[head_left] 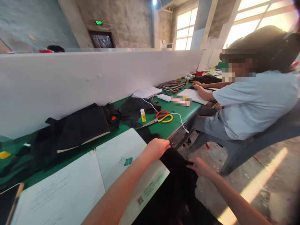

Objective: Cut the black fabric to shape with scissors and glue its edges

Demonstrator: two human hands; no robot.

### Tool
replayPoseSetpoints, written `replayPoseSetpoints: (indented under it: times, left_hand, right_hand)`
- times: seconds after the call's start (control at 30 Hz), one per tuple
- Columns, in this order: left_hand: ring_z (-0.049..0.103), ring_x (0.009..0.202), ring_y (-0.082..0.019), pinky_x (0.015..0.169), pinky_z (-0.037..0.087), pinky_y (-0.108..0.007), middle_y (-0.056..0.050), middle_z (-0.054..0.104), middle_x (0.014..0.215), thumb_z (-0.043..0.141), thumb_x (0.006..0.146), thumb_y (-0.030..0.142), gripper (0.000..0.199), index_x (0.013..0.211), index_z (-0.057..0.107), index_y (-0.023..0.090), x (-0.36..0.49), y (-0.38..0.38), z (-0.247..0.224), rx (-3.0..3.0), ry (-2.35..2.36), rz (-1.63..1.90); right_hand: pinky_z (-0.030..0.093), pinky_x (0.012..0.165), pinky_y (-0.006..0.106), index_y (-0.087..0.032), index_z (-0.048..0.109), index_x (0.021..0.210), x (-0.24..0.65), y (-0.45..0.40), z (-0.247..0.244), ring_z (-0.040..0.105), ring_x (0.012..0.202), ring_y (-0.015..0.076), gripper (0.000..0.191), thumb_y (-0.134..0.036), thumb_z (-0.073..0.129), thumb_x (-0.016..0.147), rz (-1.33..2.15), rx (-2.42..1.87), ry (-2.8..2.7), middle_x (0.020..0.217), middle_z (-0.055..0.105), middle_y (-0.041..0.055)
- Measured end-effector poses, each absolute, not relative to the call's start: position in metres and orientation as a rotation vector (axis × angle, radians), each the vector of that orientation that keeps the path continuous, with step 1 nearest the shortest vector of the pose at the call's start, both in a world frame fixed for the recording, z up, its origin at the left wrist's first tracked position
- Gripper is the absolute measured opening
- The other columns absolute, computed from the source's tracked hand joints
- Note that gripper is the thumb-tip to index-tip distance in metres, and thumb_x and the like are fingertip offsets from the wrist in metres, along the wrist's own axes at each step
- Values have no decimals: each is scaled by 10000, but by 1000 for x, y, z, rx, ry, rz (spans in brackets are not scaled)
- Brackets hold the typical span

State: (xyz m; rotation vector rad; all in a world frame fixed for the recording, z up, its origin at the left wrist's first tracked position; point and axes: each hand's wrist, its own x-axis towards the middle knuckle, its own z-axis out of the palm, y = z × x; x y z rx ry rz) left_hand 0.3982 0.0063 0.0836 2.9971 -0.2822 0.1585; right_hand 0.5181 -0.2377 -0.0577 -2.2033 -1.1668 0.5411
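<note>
Black fabric (174, 184) is gripped by both hands at the near edge of the green table (178, 114).

The left hand (157, 147) is curled, fingers pressed down over the fabric's upper edge where it meets an open white book (122, 156). The right hand (199, 166) is laid just beside it, fingers pinched on a fold of the same fabric, which hangs off the table edge toward the lap. Farther along the table, red-and-yellow scissors (161, 117) and a glue stick (142, 115) are seen near more black cloth scraps (136, 107). A black-covered notebook (82, 126) lies to the left. A seated co-worker (253, 103) is observed at the right, hands resting on papers.
</note>
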Motion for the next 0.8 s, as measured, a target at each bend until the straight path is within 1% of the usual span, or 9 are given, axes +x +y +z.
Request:
replayPoseSetpoints:
  times: [0.07,0.13,0.23,0.33,0.47,0.57,0.67,0.73,0.8]
  left_hand:
    - [572,855,-172,747,395,-282,-42,616,901,347,917,231,200,966,536,191,396,-1,82,3057,-261,255]
    - [515,1040,-190,920,344,-349,-60,577,1096,359,902,176,297,1185,438,211,395,-19,78,3050,-336,387]
    - [432,1179,-214,1056,209,-420,-76,520,1232,480,860,359,471,1280,338,199,398,-52,68,2931,-598,392]
    - [564,1006,-210,1042,253,-404,-87,616,1045,576,779,457,502,1144,450,137,406,-72,58,2904,-650,212]
    - [620,862,-202,890,403,-327,-63,654,869,594,790,351,266,948,535,146,414,-67,51,2893,-552,48]
    - [598,916,-221,850,420,-333,-72,638,945,630,754,385,296,942,546,172,413,-58,48,2750,-542,52]
    - [528,1056,-238,939,368,-365,-107,572,1135,701,654,467,606,1126,476,162,408,-56,45,2511,-462,108]
    - [543,1021,-213,977,327,-379,-72,597,1097,655,704,466,533,1121,490,177,406,-57,44,2398,-425,58]
    - [577,900,-174,903,380,-331,-28,634,970,534,810,444,332,1021,545,187,404,-57,45,2334,-365,39]
  right_hand:
    - [461,697,303,-164,680,839,519,-243,-41,607,733,201,247,-238,448,797,562,-2152,-1186,780,673,62]
    - [449,754,296,-173,672,876,514,-244,-21,599,826,200,260,-173,435,769,571,-2069,-1252,875,666,64]
    - [429,816,306,-172,661,889,498,-238,8,577,904,205,292,-124,429,718,576,-2028,-1282,949,651,71]
    - [429,804,303,-167,647,903,486,-233,28,584,874,199,320,-118,401,703,621,-2026,-1194,931,655,66]
    - [427,760,279,-174,621,863,487,-236,36,569,828,184,283,-212,367,746,509,-2028,-950,857,643,38]
    - [407,630,254,-176,582,738,490,-238,36,531,698,168,245,-275,358,734,367,-2057,-751,694,589,10]
    - [370,594,231,-173,548,665,488,-234,40,489,643,140,208,-285,387,734,351,-2031,-833,626,527,-13]
    - [348,579,220,-166,525,626,484,-230,43,463,616,123,199,-287,417,743,321,-2029,-887,595,492,-22]
    - [325,552,210,-161,511,602,481,-227,44,432,582,108,198,-299,462,736,287,-2029,-881,569,465,-30]
